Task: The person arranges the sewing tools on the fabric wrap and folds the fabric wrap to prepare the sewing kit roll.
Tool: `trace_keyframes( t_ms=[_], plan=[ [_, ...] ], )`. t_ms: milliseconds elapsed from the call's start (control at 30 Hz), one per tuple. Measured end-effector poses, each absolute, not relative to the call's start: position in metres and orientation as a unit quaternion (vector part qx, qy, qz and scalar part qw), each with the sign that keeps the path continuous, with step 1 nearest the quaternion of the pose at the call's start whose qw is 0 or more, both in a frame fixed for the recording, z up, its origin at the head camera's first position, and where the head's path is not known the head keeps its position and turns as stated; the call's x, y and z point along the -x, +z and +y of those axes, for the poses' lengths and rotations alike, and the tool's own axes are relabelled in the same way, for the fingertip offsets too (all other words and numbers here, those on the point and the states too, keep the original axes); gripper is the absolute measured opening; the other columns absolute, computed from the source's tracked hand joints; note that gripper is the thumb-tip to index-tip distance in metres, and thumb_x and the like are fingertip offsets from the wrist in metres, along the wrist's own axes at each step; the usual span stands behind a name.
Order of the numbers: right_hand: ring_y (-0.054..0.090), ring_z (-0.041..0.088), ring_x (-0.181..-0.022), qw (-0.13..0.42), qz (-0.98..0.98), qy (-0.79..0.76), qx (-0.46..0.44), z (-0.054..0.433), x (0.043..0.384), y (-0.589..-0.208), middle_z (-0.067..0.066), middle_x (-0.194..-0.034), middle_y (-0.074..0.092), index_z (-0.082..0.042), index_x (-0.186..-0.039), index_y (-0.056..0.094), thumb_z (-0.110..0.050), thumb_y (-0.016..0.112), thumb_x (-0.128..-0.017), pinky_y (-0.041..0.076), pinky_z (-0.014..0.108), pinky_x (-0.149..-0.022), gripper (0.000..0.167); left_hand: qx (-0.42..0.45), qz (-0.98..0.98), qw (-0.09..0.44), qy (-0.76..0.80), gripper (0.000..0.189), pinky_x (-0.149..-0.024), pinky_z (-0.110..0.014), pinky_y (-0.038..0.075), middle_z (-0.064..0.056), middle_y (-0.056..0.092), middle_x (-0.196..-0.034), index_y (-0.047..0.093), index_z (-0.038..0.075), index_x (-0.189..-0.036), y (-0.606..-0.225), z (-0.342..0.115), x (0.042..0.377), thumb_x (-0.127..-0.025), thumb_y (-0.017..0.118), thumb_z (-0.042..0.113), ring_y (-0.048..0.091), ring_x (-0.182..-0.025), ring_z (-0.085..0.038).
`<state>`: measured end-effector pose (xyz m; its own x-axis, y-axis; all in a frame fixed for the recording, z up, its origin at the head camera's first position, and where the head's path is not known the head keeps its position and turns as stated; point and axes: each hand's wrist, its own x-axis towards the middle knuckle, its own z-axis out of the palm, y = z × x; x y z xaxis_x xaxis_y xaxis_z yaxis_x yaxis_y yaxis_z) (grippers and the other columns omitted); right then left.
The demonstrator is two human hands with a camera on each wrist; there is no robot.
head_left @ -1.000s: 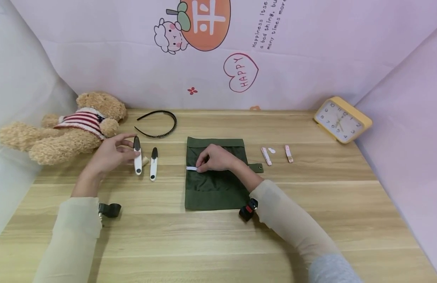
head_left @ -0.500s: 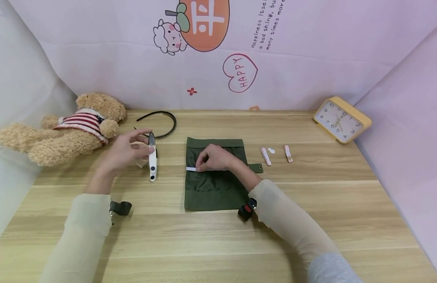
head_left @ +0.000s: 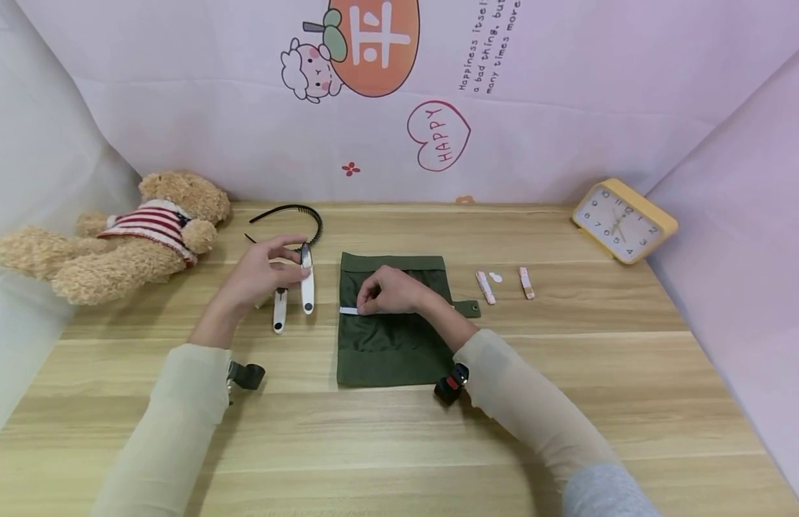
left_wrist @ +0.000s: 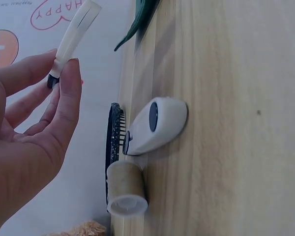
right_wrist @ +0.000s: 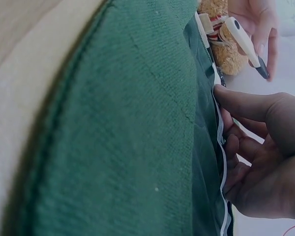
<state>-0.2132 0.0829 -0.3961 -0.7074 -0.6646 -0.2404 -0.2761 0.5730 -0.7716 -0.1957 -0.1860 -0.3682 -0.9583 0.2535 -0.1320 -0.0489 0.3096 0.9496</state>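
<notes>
My left hand (head_left: 260,271) pinches white thread snips (head_left: 307,291) with a black tip, between thumb and fingers, held upright above the table. A second, similar pair of snips (head_left: 279,312) lies on the table just below that hand, beside a tan thread spool (left_wrist: 125,184). To the right, a dark green fabric pouch (head_left: 393,368) is spread flat. My right hand (head_left: 394,291) reaches over it and pinches the white elastic band (head_left: 349,311) near the pouch's left side. In the right wrist view the band (right_wrist: 222,162) stands raised off the cloth at the fingertips.
A black headband (head_left: 318,219) lies behind my left hand, and a teddy bear (head_left: 141,240) at far left. Right of the pouch are two small pink-and-white bundles (head_left: 486,287) and a small white piece (head_left: 495,277). A yellow clock (head_left: 625,219) stands at back right.
My left hand has carried the snips rightward, past the pair on the table and closer to the pouch. My right hand has kept its pinch on the elastic band, in the same place.
</notes>
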Motion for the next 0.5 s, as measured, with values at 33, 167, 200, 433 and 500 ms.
trace_keyframes(
  t_ms=[33,167,200,433,500],
  plan=[
    [0.060,0.016,-0.078,0.264,0.846,-0.370,0.278,0.083,0.213,-0.396,-0.001,-0.087,0.071,-0.010,-0.090,0.079,-0.010,0.071,-0.096,0.048,0.028,-0.072,0.010,-0.062,0.799,0.128,0.584,0.066,-0.085,-0.043,0.058,-0.022,0.054,-0.120,0.043,0.005,-0.153,-0.369,-0.185,0.197,-0.094,0.071,0.002,0.068,-0.087,-0.019],
    [0.060,0.015,-0.078,0.264,0.847,-0.367,0.280,0.083,0.213,-0.396,0.000,-0.087,0.071,-0.010,-0.090,0.079,-0.009,0.070,-0.097,0.048,0.028,-0.073,0.011,-0.059,0.801,0.123,0.584,0.065,-0.087,-0.043,0.058,-0.022,0.056,-0.120,0.043,0.005,-0.153,-0.369,-0.178,0.201,-0.095,0.070,0.001,0.068,-0.094,-0.022],
    [0.060,0.015,-0.078,0.264,0.847,-0.366,0.280,0.083,0.213,-0.396,0.000,-0.087,0.071,-0.010,-0.090,0.078,-0.008,0.070,-0.097,0.048,0.028,-0.073,0.011,-0.058,0.799,0.121,0.586,0.064,-0.087,-0.043,0.058,-0.022,0.057,-0.120,0.043,0.005,-0.153,-0.369,-0.176,0.201,-0.095,0.069,0.000,0.069,-0.094,-0.022],
    [0.056,0.014,-0.074,0.265,0.854,-0.345,0.286,0.081,0.212,-0.393,0.000,-0.086,0.069,-0.009,-0.090,0.076,-0.009,0.068,-0.098,0.046,0.027,-0.070,0.011,-0.051,0.787,0.102,0.606,0.059,-0.085,-0.044,0.058,-0.022,0.059,-0.113,0.048,0.002,-0.149,-0.371,-0.161,0.208,-0.094,0.068,-0.004,0.069,-0.082,-0.016],
    [0.056,0.014,-0.073,0.264,0.856,-0.340,0.285,0.080,0.213,-0.394,0.000,-0.085,0.068,-0.010,-0.090,0.076,-0.009,0.068,-0.098,0.046,0.026,-0.069,0.011,-0.050,0.785,0.102,0.609,0.059,-0.085,-0.045,0.058,-0.021,0.059,-0.113,0.048,0.002,-0.148,-0.372,-0.156,0.210,-0.094,0.068,-0.005,0.068,-0.080,-0.017]
  ],
)
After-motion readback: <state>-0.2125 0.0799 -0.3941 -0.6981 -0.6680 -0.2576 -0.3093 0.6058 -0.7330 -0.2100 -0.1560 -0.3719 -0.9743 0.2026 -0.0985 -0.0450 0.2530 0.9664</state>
